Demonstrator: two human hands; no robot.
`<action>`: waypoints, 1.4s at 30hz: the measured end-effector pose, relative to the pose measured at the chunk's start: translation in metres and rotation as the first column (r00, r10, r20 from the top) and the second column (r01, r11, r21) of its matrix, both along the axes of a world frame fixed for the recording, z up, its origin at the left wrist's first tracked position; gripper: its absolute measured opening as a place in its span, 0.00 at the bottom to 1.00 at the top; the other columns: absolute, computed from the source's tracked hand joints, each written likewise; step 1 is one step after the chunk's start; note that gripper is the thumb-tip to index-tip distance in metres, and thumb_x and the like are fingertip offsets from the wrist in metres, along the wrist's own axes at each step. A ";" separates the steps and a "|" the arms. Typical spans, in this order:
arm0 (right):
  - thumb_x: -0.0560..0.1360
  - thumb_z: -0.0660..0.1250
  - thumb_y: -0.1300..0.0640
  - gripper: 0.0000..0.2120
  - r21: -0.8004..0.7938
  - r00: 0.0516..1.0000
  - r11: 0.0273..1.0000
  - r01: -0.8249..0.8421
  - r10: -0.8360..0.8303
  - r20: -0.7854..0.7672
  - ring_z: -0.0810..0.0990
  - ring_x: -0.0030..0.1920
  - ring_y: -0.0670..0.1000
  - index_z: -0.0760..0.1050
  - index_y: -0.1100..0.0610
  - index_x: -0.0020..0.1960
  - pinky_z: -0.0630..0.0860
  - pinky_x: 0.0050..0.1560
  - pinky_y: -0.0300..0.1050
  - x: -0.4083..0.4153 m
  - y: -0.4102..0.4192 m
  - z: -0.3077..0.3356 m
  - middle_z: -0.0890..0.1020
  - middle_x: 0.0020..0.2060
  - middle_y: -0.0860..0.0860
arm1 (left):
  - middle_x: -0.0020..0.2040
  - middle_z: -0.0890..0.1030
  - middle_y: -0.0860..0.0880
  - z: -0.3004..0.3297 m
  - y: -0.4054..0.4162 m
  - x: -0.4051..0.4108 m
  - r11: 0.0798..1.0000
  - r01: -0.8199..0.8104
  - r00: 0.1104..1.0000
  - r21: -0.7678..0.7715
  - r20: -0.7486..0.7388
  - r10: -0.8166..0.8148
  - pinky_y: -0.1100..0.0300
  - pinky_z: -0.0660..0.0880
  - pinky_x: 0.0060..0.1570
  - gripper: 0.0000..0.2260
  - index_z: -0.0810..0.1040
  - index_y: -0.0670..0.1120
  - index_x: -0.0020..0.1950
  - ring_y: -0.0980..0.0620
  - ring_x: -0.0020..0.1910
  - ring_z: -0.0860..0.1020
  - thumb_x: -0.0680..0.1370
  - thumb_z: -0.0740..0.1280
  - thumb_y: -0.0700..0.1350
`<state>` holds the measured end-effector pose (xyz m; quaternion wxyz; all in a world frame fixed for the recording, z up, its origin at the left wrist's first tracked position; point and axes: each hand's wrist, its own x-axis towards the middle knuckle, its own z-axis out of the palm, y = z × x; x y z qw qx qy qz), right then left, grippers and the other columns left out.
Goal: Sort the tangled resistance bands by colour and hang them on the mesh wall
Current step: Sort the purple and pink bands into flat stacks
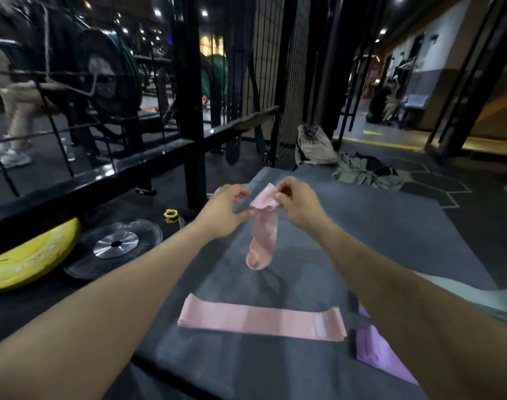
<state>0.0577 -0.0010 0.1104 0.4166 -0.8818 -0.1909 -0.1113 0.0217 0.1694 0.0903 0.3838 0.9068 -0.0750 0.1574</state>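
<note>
Pink band (pixel 261 321) is lying flat on the mat (pixel 390 226); beyond it both hands, left (pixel 223 212) and right (pixel 297 207), are pinching another pink one (pixel 261 232) dangling. Loose pinch might let it drop back and re-tangle.

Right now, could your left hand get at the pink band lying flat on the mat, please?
Probably not yet: the left hand and right hand both pinch the hanging pink band. Nothing covers the flat pink band on the mat, so once freed, likely yes.
</note>
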 end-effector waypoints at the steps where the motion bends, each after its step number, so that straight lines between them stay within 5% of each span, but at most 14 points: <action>1: 0.76 0.62 0.64 0.04 0.013 1.000 1.000 -0.008 0.008 0.021 0.74 0.41 0.50 0.71 0.57 0.44 0.65 0.38 0.39 -0.004 0.000 0.011 0.76 0.39 0.50 | 0.57 0.74 0.50 0.010 -0.003 -0.002 0.999 0.018 1.000 -0.032 0.019 -0.018 0.56 0.73 0.59 0.19 0.73 0.45 0.62 0.52 0.54 0.76 0.73 0.71 0.46; 7: 0.76 0.65 0.58 0.03 0.138 0.998 0.990 -0.021 0.013 0.056 0.73 0.37 0.49 0.74 0.57 0.45 0.70 0.41 0.46 -0.027 -0.007 0.063 0.75 0.33 0.48 | 0.45 0.83 0.48 0.064 -0.021 -0.023 0.981 0.022 0.990 -0.195 0.141 0.006 0.54 0.78 0.52 0.04 0.80 0.48 0.49 0.49 0.46 0.82 0.76 0.68 0.42; 13: 0.76 0.67 0.54 0.11 0.293 0.996 0.954 -0.068 0.084 -0.042 0.70 0.28 0.49 0.72 0.55 0.36 0.69 0.34 0.45 -0.056 -0.022 0.081 0.74 0.27 0.49 | 0.41 0.80 0.52 0.094 -0.032 -0.042 0.971 -0.042 0.970 -0.234 0.223 0.096 0.70 0.72 0.40 0.07 0.81 0.45 0.49 0.59 0.38 0.76 0.77 0.64 0.38; 17: 0.77 0.65 0.56 0.16 0.293 0.982 0.942 -0.166 0.186 -0.041 0.66 0.30 0.49 0.71 0.55 0.31 0.63 0.34 0.43 -0.075 -0.027 0.084 0.70 0.26 0.51 | 0.46 0.82 0.44 0.109 -0.039 -0.053 0.973 -0.033 0.966 -0.229 0.241 0.089 0.58 0.74 0.49 0.09 0.81 0.41 0.51 0.50 0.45 0.78 0.77 0.62 0.35; 21: 0.78 0.63 0.52 0.23 0.385 0.977 0.909 -0.161 0.202 -0.069 0.66 0.33 0.49 0.72 0.52 0.24 0.64 0.39 0.44 -0.089 -0.031 0.094 0.69 0.28 0.50 | 0.44 0.81 0.47 0.125 -0.044 -0.062 0.959 -0.034 0.972 -0.281 0.216 0.097 0.51 0.76 0.55 0.09 0.81 0.41 0.51 0.46 0.48 0.79 0.77 0.62 0.38; 26: 0.78 0.63 0.61 0.12 0.530 0.918 0.809 -0.253 0.374 -0.133 0.75 0.34 0.45 0.73 0.55 0.35 0.75 0.41 0.39 -0.108 -0.035 0.102 0.76 0.31 0.49 | 0.43 0.79 0.48 0.135 -0.049 -0.075 0.963 -0.074 0.961 -0.259 0.239 0.138 0.55 0.74 0.51 0.09 0.82 0.40 0.50 0.50 0.44 0.76 0.77 0.62 0.38; 31: 0.75 0.64 0.68 0.09 0.557 0.919 0.800 -0.224 0.363 -0.153 0.78 0.31 0.42 0.74 0.56 0.40 0.75 0.38 0.38 -0.113 -0.042 0.105 0.80 0.28 0.46 | 0.41 0.79 0.46 0.135 -0.046 -0.080 0.947 -0.093 0.973 -0.307 0.172 0.151 0.53 0.74 0.48 0.08 0.80 0.42 0.44 0.48 0.42 0.75 0.78 0.61 0.39; 35: 0.74 0.65 0.70 0.09 0.641 0.937 0.745 -0.185 0.331 -0.115 0.78 0.29 0.44 0.72 0.58 0.41 0.76 0.34 0.38 -0.117 -0.042 0.109 0.79 0.26 0.46 | 0.41 0.79 0.48 0.129 -0.047 -0.083 0.981 -0.107 0.987 -0.163 0.097 0.124 0.61 0.70 0.42 0.08 0.81 0.43 0.50 0.51 0.41 0.75 0.76 0.62 0.38; 40: 0.71 0.70 0.69 0.12 0.676 0.980 0.732 -0.088 0.186 -0.074 0.76 0.31 0.45 0.69 0.57 0.40 0.75 0.36 0.39 -0.122 -0.042 0.117 0.76 0.29 0.49 | 0.43 0.80 0.50 0.123 -0.056 -0.094 0.960 0.110 0.992 -0.256 0.083 -0.092 0.58 0.74 0.52 0.11 0.78 0.44 0.51 0.53 0.43 0.77 0.72 0.69 0.33; 42: 0.70 0.71 0.68 0.12 0.674 0.986 0.737 -0.054 0.146 -0.080 0.74 0.33 0.48 0.68 0.57 0.39 0.76 0.36 0.39 -0.122 -0.044 0.117 0.73 0.32 0.52 | 0.41 0.80 0.51 0.120 -0.060 -0.099 0.927 0.173 0.984 -0.333 0.106 -0.145 0.60 0.74 0.46 0.11 0.77 0.45 0.49 0.54 0.39 0.77 0.72 0.67 0.31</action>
